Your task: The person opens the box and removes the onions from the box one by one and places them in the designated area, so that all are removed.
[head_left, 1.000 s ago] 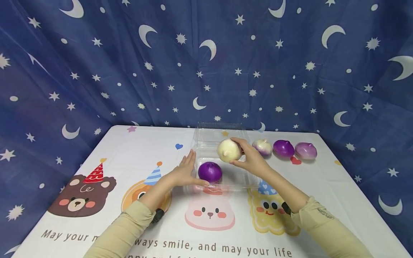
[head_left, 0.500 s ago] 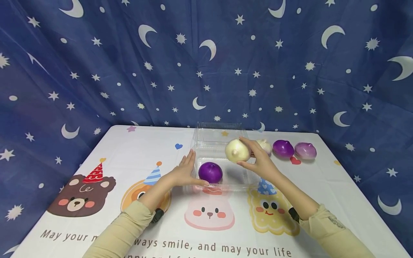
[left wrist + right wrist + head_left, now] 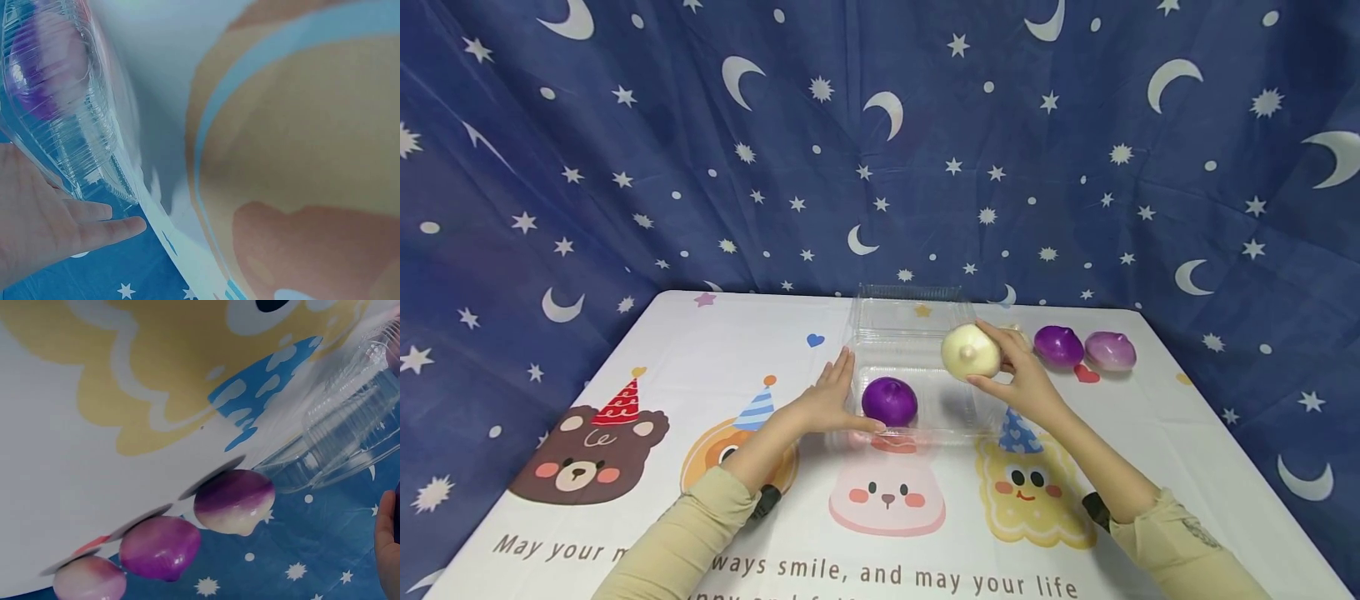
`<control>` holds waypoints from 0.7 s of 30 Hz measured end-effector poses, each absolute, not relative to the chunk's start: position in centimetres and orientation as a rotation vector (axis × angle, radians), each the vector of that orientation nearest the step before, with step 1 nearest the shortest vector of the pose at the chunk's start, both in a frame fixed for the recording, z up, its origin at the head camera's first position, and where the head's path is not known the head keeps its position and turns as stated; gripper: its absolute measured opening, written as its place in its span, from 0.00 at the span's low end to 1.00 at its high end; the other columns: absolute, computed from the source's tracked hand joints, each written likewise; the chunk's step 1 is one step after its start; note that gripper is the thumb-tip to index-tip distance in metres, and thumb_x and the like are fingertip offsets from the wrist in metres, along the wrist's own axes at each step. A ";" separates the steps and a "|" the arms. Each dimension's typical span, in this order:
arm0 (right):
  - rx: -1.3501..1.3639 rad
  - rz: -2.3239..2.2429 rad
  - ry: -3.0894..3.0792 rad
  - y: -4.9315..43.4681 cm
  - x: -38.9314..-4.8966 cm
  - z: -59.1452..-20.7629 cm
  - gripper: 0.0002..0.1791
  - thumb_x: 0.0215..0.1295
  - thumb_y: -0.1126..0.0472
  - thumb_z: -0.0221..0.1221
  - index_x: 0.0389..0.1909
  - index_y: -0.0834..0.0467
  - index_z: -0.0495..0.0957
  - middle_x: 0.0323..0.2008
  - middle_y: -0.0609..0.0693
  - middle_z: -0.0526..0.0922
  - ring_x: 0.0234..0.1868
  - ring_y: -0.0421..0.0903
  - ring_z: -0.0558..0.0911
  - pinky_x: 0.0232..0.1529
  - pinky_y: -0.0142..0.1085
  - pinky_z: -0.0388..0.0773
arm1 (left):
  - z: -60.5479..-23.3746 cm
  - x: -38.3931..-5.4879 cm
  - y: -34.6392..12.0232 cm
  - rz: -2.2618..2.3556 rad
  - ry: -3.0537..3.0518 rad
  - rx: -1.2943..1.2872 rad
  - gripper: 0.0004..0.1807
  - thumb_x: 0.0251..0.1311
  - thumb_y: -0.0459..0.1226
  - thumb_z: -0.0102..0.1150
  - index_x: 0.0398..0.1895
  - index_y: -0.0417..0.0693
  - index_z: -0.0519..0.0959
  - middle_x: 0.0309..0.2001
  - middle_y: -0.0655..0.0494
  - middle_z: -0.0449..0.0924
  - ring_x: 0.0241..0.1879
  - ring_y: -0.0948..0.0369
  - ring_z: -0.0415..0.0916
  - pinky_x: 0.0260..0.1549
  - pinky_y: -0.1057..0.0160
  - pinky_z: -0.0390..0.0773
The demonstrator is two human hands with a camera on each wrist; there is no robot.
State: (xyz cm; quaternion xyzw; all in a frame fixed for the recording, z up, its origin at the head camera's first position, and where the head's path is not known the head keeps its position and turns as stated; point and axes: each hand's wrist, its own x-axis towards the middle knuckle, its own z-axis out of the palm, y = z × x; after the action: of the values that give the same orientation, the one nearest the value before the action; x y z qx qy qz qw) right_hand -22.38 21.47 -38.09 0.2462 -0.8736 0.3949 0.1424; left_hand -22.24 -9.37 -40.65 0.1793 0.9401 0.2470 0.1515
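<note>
My right hand (image 3: 1026,375) grips a pale yellow onion (image 3: 970,352) between thumb and fingers, raised over the right part of a clear plastic clamshell box (image 3: 940,433). In the right wrist view only part of this hand (image 3: 389,544) shows, at the right edge. A deep purple onion (image 3: 890,402) lies in the left part of the box. Against the box's left side rests my left hand (image 3: 823,407), fingers straight and thumb along the front edge. The left wrist view shows these straight fingers beside the ribbed wall of the box (image 3: 81,125).
The box's lid (image 3: 902,317) stands open at the back. Right of the box lie a white-and-purple onion (image 3: 234,500), partly hidden in the head view, a purple onion (image 3: 1058,347) and a light pink-purple one (image 3: 1110,352). A blue curtain (image 3: 820,208) hangs behind the table.
My right hand has moved right with the pale onion, from over the middle of the box to its right part, now overlapping the white-and-purple onion. The left hand has stayed put.
</note>
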 end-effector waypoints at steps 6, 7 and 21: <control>0.689 1.203 -2.488 22.3 -22.2 -38.1 0.42 0.50 0.69 0.69 0.67 0.60 0.62 0.57 0.62 0.70 0.47 0.55 0.79 0.43 0.19 0.76 | -40.7 -22.2 -9.4 0.711 2.696 0.514 0.72 0.40 0.66 0.65 0.74 0.40 0.31 0.75 0.48 0.22 0.74 0.41 0.29 0.62 0.30 0.50; 0.684 1.207 -2.492 22.4 -22.1 -38.0 0.42 0.51 0.68 0.68 0.67 0.60 0.61 0.57 0.62 0.70 0.46 0.55 0.79 0.43 0.17 0.75 | -40.7 -22.2 -9.4 0.712 2.697 0.513 0.72 0.40 0.66 0.65 0.74 0.40 0.31 0.75 0.48 0.22 0.74 0.41 0.29 0.62 0.30 0.50; 0.616 1.172 -2.498 25.2 -22.0 -37.5 0.42 0.49 0.71 0.69 0.66 0.65 0.61 0.57 0.65 0.70 0.41 0.21 0.70 0.40 0.12 0.71 | -40.8 -22.3 -9.5 0.725 2.701 0.514 0.72 0.40 0.66 0.65 0.74 0.40 0.32 0.75 0.48 0.22 0.74 0.41 0.29 0.61 0.29 0.50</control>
State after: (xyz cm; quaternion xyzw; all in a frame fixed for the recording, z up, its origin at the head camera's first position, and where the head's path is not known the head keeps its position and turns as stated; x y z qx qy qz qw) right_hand -22.04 25.22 -37.47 0.2151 -0.8726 0.4095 0.1567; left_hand -22.33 -9.46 -40.84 0.1787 0.9394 0.2520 0.1486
